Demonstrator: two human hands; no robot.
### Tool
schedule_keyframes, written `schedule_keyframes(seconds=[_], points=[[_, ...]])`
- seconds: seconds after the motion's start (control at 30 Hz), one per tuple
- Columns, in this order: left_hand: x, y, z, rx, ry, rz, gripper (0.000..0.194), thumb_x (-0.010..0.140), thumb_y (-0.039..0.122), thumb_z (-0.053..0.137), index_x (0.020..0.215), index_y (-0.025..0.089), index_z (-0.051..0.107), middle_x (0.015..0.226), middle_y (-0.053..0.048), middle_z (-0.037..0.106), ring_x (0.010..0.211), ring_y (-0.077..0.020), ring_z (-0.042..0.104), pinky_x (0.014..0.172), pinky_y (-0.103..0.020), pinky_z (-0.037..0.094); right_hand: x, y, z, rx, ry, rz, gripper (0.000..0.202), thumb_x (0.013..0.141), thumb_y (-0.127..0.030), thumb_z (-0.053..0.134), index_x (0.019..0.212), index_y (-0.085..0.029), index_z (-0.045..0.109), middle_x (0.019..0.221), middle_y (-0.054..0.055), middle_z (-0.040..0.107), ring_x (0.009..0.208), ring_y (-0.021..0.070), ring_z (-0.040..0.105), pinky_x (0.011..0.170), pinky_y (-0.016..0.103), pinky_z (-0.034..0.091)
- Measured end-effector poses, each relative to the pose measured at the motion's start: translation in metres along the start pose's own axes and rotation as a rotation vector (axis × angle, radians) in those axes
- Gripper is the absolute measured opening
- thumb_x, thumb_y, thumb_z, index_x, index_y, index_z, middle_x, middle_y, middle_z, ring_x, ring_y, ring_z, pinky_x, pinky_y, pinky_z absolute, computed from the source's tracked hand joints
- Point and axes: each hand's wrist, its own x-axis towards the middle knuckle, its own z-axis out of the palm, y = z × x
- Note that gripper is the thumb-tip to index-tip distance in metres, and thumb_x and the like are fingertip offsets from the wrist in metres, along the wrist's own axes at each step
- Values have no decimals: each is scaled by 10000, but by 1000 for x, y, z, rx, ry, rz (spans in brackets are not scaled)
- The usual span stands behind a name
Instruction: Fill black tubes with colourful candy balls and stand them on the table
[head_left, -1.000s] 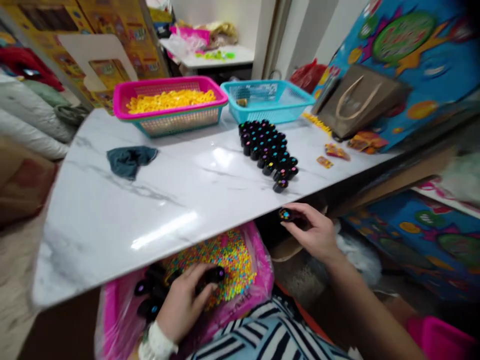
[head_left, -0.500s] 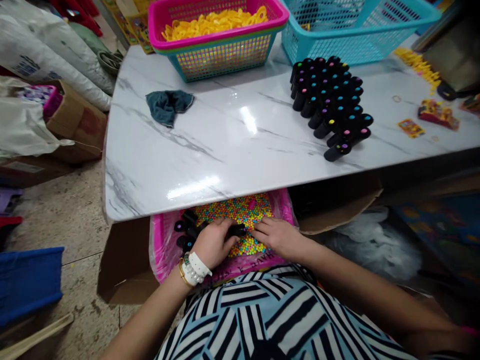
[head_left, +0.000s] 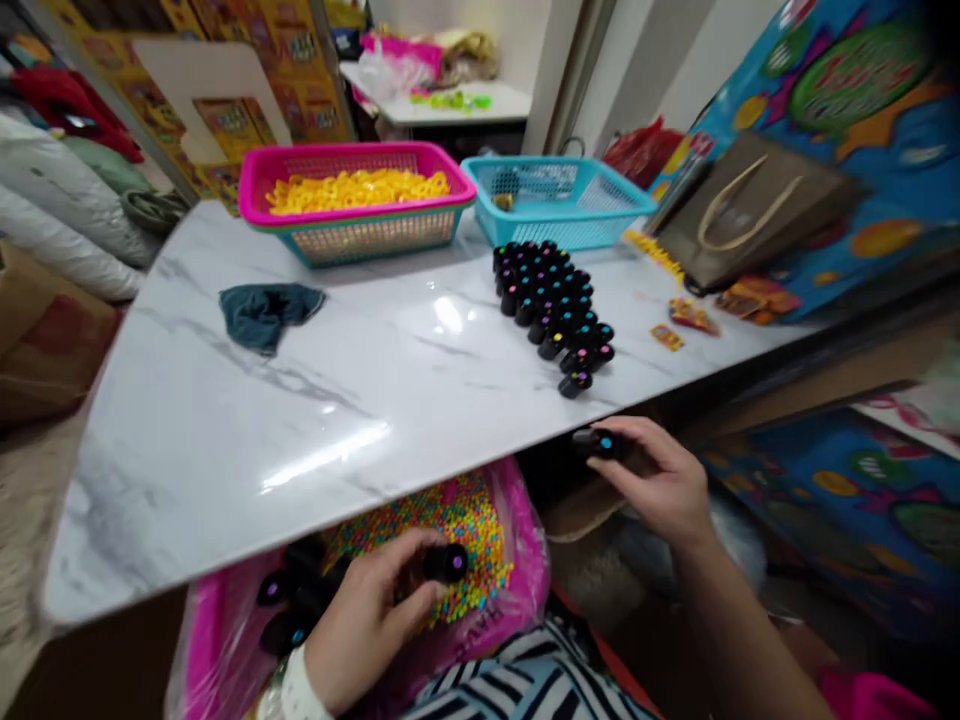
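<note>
My left hand (head_left: 371, 610) is closed around a black tube (head_left: 448, 563) with a purple dot on its end, low over the small coloured balls (head_left: 472, 510) in a pink tub (head_left: 531, 545). My right hand (head_left: 667, 485) pinches another black tube (head_left: 598, 443), with a blue dot, between thumb and fingers. It is just off the table's front edge, to the right of the tub. More black tubes (head_left: 277, 588) lie at the tub's left side, partly hidden by my left hand. Several others (head_left: 547, 300) stand in close rows on the marble-patterned table (head_left: 337, 400).
A pink-rimmed basket (head_left: 360, 215) of yellow plastic pieces and a blue basket (head_left: 570, 215) stand at the back. A dark cloth (head_left: 268, 312) lies on the left of the table. On the right are a brown paper bag (head_left: 750, 210) and small packets (head_left: 691, 316).
My right hand has left the coloured balls and moved up and right with a black tube. My left hand still holds a tube over the tub. The view has tilted up and turned right.
</note>
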Motion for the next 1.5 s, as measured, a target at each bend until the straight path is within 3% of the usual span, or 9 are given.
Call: schedule_keyframes(seconds=[0.1, 0.27, 0.47, 0.53, 0.7, 0.93, 1.07, 1.23, 1.5], points=[[7, 3, 0, 6, 22, 57, 296, 819, 315, 591, 1109, 288, 639, 1029, -5, 724, 910, -181, 680, 827, -280, 548, 33, 33, -12, -196, 218, 97, 296, 757, -383, 722, 987, -199, 688, 844, 24, 650, 734, 164, 592, 720, 310, 501], [14, 0, 4, -3, 46, 135, 276, 801, 324, 598, 1068, 304, 662, 911, 6, 731, 780, -173, 672, 716, -246, 549, 68, 63, -9, -242, 226, 147, 377, 738, -455, 719, 1005, -189, 706, 709, -18, 613, 605, 123, 529, 648, 278, 480], [8, 6, 9, -204, 55, -60, 286, 783, 338, 608, 1045, 232, 650, 749, 13, 631, 702, -141, 574, 676, -243, 481, 21, 20, -2, -65, 427, 182, 497, 793, -357, 697, 1250, -181, 615, 787, 10, 658, 607, 110, 535, 648, 266, 495], [7, 12, 11, -366, 27, -98, 296, 771, 335, 619, 1031, 196, 646, 732, 18, 584, 692, -128, 532, 677, -246, 459, -9, -9, 15, -2, 284, 155, 462, 814, -307, 680, 1259, -202, 610, 872, 39, 680, 698, 137, 593, 709, 286, 520], [9, 8, 20, -624, -24, -92, 300, 765, 327, 636, 1017, 163, 636, 756, 22, 562, 658, -100, 483, 638, -221, 420, -64, -63, 77, 343, -562, 12, 445, 880, -259, 591, 1321, -233, 545, 1198, 92, 664, 1041, 214, 654, 902, 350, 547], [1, -19, 24, -228, -50, -156, 187, 774, 336, 653, 744, 151, 649, 583, 36, 552, 544, -104, 470, 535, -213, 348, -59, -55, 102, 116, -729, -414, 519, 870, -172, 577, 1373, -271, 495, 1348, 105, 568, 1224, 269, 538, 1036, 489, 462], [0, -25, 36, -139, 59, -165, 112, 752, 255, 663, 804, 157, 668, 641, 11, 623, 586, -129, 547, 562, -224, 381, -66, -43, 115, 413, -718, -25, 582, 850, -253, 642, 1396, -265, 441, 1239, 123, 622, 1069, 230, 637, 857, 386, 581], [-1, -32, 46, -648, 23, -214, 230, 752, 252, 635, 967, 172, 610, 725, 19, 678, 582, -128, 616, 530, -217, 474, -83, -46, 124, 659, -673, 301, 398, 831, -293, 679, 1218, -255, 593, 1187, 86, 648, 1045, 213, 660, 899, 359, 566], [-5, -37, 25, -451, 391, -120, 294, 799, 279, 649, 1059, 152, 599, 962, -74, 739, 850, -167, 702, 776, -306, 560, -60, -35, 123, -128, -817, -468, 348, 898, -161, 538, 1236, -210, 607, 1103, 118, 665, 1020, 259, 582, 876, 438, 535]])
